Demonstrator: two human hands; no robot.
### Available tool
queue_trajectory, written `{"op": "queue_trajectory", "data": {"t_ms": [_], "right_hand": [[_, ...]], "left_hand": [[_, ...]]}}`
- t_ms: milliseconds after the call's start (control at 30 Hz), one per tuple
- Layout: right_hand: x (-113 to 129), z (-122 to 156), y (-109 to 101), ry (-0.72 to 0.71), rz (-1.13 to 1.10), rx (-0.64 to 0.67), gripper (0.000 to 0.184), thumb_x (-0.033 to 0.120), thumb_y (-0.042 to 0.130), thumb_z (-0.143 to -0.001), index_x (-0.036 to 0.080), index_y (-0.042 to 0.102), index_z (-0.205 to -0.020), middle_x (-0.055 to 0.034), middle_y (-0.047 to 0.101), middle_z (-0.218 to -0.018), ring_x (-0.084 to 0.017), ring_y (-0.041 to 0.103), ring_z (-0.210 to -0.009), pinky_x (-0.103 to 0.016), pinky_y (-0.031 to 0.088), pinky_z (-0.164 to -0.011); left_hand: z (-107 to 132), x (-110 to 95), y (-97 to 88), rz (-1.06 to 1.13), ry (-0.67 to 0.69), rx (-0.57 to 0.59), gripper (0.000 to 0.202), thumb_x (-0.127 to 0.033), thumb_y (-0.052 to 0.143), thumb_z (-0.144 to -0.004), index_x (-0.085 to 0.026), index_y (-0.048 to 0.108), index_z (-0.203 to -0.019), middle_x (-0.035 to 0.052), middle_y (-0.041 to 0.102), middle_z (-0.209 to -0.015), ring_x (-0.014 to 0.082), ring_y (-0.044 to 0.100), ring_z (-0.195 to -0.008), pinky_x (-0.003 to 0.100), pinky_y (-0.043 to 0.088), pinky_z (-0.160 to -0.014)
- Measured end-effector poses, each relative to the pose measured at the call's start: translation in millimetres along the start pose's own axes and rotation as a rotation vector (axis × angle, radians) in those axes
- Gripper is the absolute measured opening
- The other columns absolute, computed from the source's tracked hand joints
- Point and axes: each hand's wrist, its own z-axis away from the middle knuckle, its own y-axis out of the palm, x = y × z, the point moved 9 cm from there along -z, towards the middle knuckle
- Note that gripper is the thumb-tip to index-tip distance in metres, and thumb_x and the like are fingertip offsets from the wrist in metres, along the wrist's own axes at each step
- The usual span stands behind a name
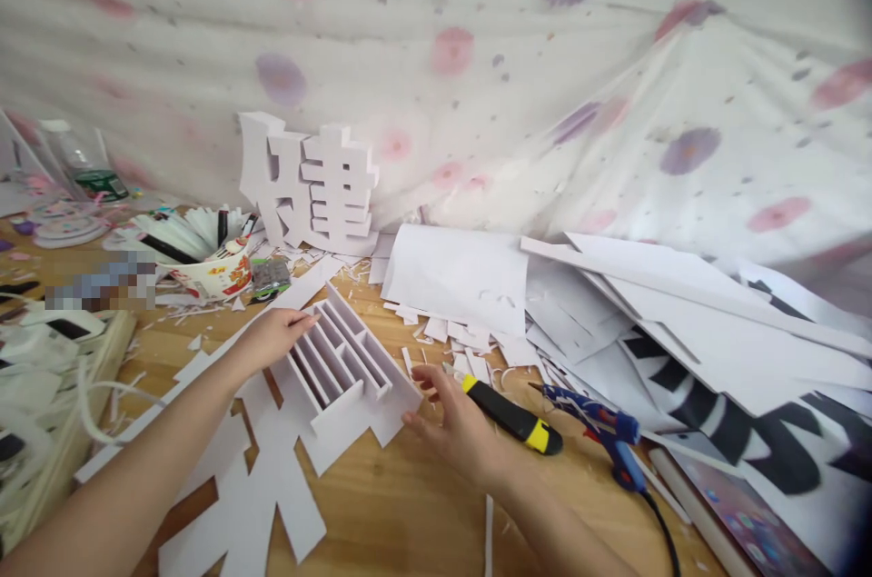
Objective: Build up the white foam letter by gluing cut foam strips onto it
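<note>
A white foam board character [333, 368] lies on the table, with several thin strips standing on edge across it as walls. My left hand [276, 336] is closed in a pinch at the upper left ends of these strips; the exact piece between the fingertips is partly hidden. At the other side, my right hand [456, 422] has its thumb and fingers apart around the near end of the long outer strip [381, 354]. Whether they touch it I cannot tell. Just right of that hand lies a black and yellow utility knife [510, 413].
A blue glue gun [599, 422] with its cord lies at the right, near a tablet [756, 513]. White sheets [681, 313] are piled behind. A finished raised character [313, 186] stands at the back. A paper bowl [211, 277] holds markers; a power strip [102, 395] is at left.
</note>
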Motion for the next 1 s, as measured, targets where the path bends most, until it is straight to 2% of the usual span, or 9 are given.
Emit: {"op": "queue_trajectory", "data": {"t_ms": [133, 300, 367, 467, 567, 667, 833, 900, 1000], "right_hand": [[-5, -4, 4, 0.101, 0.015, -0.049, 0.035, 0.021, 0.048, -0.079, 0.022, 0.050, -0.113, -0.0067, 0.061, -0.107, -0.020, 0.057, -0.094, -0.032, 0.043, -0.080], [1, -29, -24, 0.132, 0.162, -0.174, 0.030, 0.017, 0.037, -0.084, 0.021, 0.056, -0.107, -0.0047, 0.066, -0.095, -0.019, 0.060, -0.084, -0.030, 0.041, -0.073], [4, -40, -37, 0.146, 0.208, -0.206, 0.030, 0.017, 0.037, -0.084, 0.021, 0.057, -0.107, -0.0056, 0.066, -0.096, -0.019, 0.059, -0.085, -0.029, 0.040, -0.073], [2, -61, -46, 0.148, 0.218, -0.211, 0.030, 0.016, 0.037, -0.084, 0.020, 0.058, -0.104, -0.0052, 0.066, -0.094, -0.018, 0.058, -0.086, -0.027, 0.039, -0.073], [-7, -81, -44, 0.150, 0.221, -0.197, 0.029, 0.014, 0.038, -0.083, 0.019, 0.060, -0.102, -0.0044, 0.066, -0.093, -0.017, 0.058, -0.085, -0.025, 0.040, -0.073], [-16, -96, -38, 0.161, 0.224, -0.198, 0.028, 0.014, 0.040, -0.081, 0.019, 0.060, -0.101, -0.0048, 0.065, -0.094, -0.017, 0.058, -0.086, -0.026, 0.040, -0.075], [-16, -98, -32, 0.149, 0.239, -0.260, 0.033, 0.013, 0.041, -0.081, 0.013, 0.054, -0.111, -0.0105, 0.062, -0.101, -0.019, 0.057, -0.092, -0.031, 0.042, -0.081], [-10, -92, -34, 0.117, 0.257, -0.303, 0.037, 0.012, 0.042, -0.079, 0.011, 0.051, -0.115, -0.0133, 0.058, -0.110, -0.020, 0.054, -0.101, -0.034, 0.040, -0.087], [2, -76, -39, 0.051, 0.293, -0.358, 0.039, 0.009, 0.043, -0.077, 0.013, 0.050, -0.115, -0.0130, 0.053, -0.114, -0.021, 0.048, -0.108, -0.038, 0.036, -0.094]], "left_hand": [[4, -7, -1.1, -0.029, 0.021, -0.020, 0.036, -0.049, 0.045, -0.070, -0.019, 0.049, -0.049, -0.0038, 0.031, -0.043, 0.0131, 0.038, -0.045, 0.024, 0.025, -0.048], [12, -15, -10.7, -0.024, 0.036, -0.049, 0.039, -0.049, 0.045, -0.069, -0.021, 0.039, -0.043, -0.0045, 0.025, -0.042, 0.0125, 0.034, -0.043, 0.025, 0.023, -0.048], [17, -18, -14.7, 0.004, 0.034, -0.055, 0.038, -0.049, 0.045, -0.068, -0.021, 0.042, -0.043, -0.0039, 0.029, -0.041, 0.0141, 0.039, -0.044, 0.025, 0.026, -0.048], [30, -25, -16.5, 0.065, 0.039, -0.032, 0.035, -0.051, 0.047, -0.067, -0.020, 0.053, -0.051, -0.0015, 0.047, -0.046, 0.0182, 0.052, -0.053, 0.027, 0.037, -0.051], [44, -26, -4.1, 0.320, -0.031, 0.115, 0.037, -0.055, 0.053, -0.064, -0.019, 0.062, -0.064, 0.0025, 0.066, -0.065, 0.0218, 0.062, -0.069, 0.030, 0.048, -0.060], [50, -18, 8.0, 0.568, -0.126, 0.210, 0.044, -0.056, 0.061, -0.059, -0.017, 0.066, -0.078, 0.0062, 0.070, -0.081, 0.0237, 0.064, -0.083, 0.033, 0.052, -0.071], [46, -14, -13.9, 0.409, 0.015, -0.044, 0.049, -0.058, 0.057, -0.065, -0.017, 0.064, -0.090, 0.0080, 0.068, -0.093, 0.0255, 0.062, -0.091, 0.036, 0.050, -0.078], [57, -31, -27.5, 0.354, 0.112, -0.160, 0.044, -0.057, 0.053, -0.070, -0.018, 0.062, -0.090, 0.0071, 0.067, -0.096, 0.0246, 0.061, -0.093, 0.037, 0.048, -0.083], [89, -68, -37.1, 0.411, 0.263, -0.176, 0.032, -0.050, 0.049, -0.078, -0.022, 0.060, -0.088, 0.0038, 0.065, -0.095, 0.0214, 0.060, -0.094, 0.033, 0.049, -0.083]]}}
